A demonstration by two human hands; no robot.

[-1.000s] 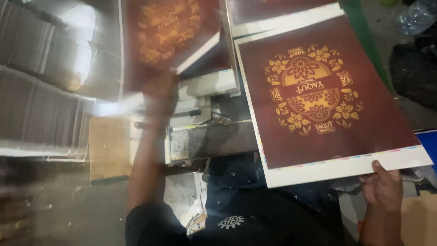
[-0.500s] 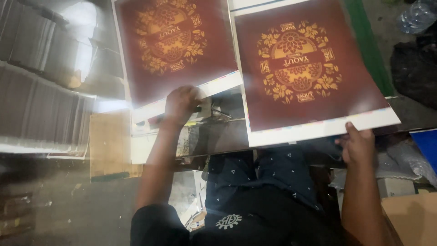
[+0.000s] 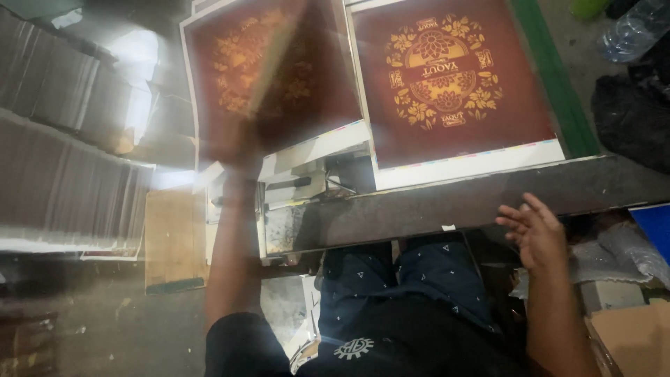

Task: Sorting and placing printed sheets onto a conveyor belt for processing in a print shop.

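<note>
A dark red printed sheet [image 3: 453, 91] with a gold floral emblem and a white border lies flat on the work surface ahead, on the right. My right hand [image 3: 534, 234] hovers open over the dark metal edge [image 3: 433, 206] just below it, fingers spread, holding nothing. On the left, my left hand [image 3: 241, 150] is blurred with motion and grips another red and gold sheet [image 3: 272, 70] by its lower edge, lifted and tilted above the left stack.
Tall stacks of paper [image 3: 63, 181] fill the left side. A green strip [image 3: 555, 77] borders the table on the right, with a plastic bottle [image 3: 631, 31], a dark bag [image 3: 631, 119] and cardboard [image 3: 631, 338] beyond. A wooden board [image 3: 171, 237] lies on the floor.
My right hand has let go of the right sheet, which now lies flat, and has drawn back. My left hand has lifted the left sheet, which is swinging up.
</note>
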